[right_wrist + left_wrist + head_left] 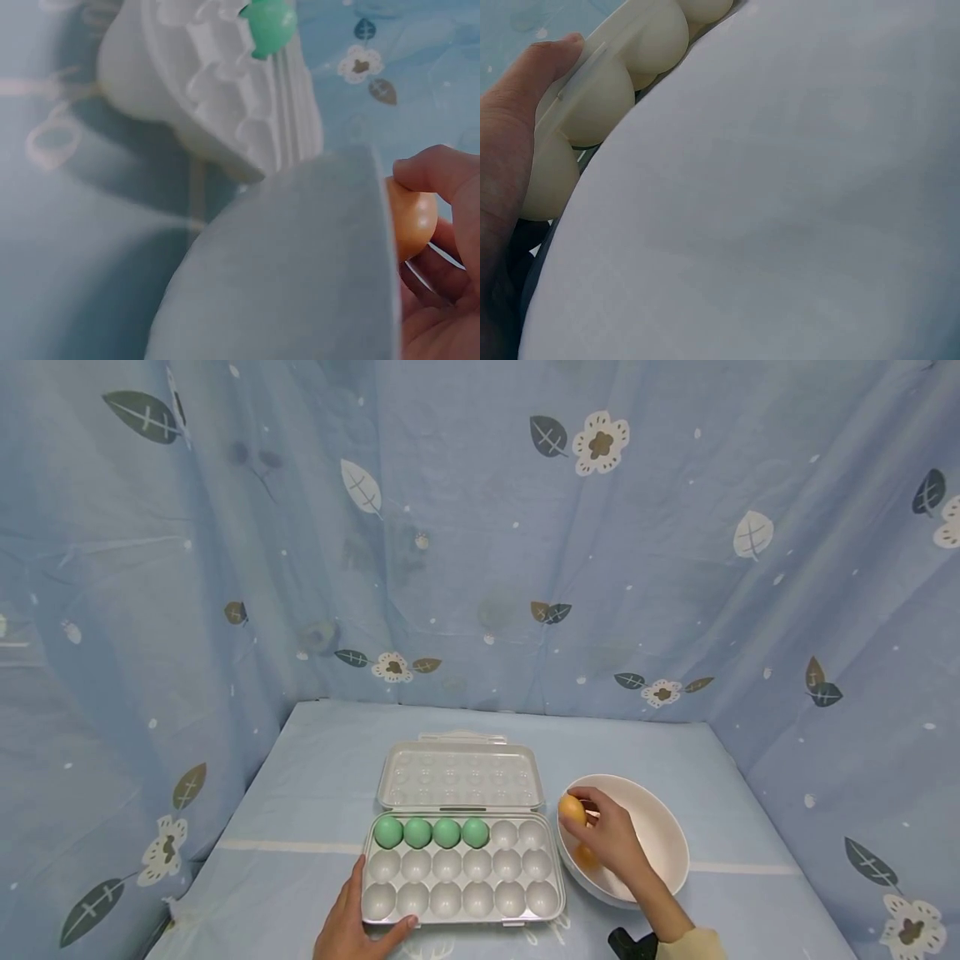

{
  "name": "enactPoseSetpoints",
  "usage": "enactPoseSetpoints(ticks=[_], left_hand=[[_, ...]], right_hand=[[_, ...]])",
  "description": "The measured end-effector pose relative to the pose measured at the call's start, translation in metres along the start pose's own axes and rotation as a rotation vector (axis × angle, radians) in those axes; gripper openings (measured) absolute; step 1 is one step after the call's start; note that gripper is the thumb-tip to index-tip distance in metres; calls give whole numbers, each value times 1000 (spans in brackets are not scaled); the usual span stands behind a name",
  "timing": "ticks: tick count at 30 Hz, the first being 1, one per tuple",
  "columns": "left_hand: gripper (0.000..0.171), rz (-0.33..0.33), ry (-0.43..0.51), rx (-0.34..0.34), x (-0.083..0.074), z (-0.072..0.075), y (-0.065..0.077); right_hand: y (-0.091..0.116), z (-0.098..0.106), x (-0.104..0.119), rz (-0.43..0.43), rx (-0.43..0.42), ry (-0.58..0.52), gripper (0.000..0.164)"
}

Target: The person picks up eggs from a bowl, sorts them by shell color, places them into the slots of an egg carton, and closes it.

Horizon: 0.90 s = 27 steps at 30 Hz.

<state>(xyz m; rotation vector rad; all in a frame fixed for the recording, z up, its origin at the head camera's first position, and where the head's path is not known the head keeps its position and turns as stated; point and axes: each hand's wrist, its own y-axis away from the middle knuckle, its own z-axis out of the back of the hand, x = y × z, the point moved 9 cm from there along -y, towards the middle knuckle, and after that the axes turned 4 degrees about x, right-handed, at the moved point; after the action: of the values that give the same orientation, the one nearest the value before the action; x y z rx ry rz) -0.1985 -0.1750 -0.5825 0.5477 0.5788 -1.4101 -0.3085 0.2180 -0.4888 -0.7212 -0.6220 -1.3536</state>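
An egg carton (463, 868) lies with its lid (461, 775) folded back. Several green balls (432, 832) fill the left part of its far row; the other cups hold nothing. My left hand (360, 914) holds the carton's near left corner, thumb along the front edge; in the left wrist view the thumb (536, 75) presses the rim. Over the left side of a white bowl (660, 831), my right hand (609, 835) pinches an orange ball (572, 810). Another orange ball (587, 858) sits in the bowl, partly hidden by that hand.
A light blue cloth (300, 802) covers the table. Patterned curtains (480, 527) close off the back and both sides. The bowl stands close to the carton's right end. A black strap or device (632, 945) is at the right wrist.
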Motion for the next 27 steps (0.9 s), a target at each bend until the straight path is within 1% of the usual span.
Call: enactPoseSetpoints(ticks=[2,7,9,14,16,22,27], left_hand=[[127,-6,0,-8,0,0,0],[126,-19,-2,-23,2,0,-1],[126,-15,1,-12,2,-1,-1],[129,7,1,26,3,-4,-1],[129,17,-1,33,4,-4,-1],[130,35,-4,44,3,-5,-2],[131,46,-11,46,3,-4,-2]], right_hand=[[-2,-1,5,-4,-9,-28,42],[-5,-8,17,36,-16,-100,43],[-6,-14,21,49,-8,-118,43],[-9,-30,28,31,24,-169,42],[-9,-37,33,38,34,-193,41],[-11,-58,50,117,72,-259,42],[-14,-73,65,169,106,-238,42]])
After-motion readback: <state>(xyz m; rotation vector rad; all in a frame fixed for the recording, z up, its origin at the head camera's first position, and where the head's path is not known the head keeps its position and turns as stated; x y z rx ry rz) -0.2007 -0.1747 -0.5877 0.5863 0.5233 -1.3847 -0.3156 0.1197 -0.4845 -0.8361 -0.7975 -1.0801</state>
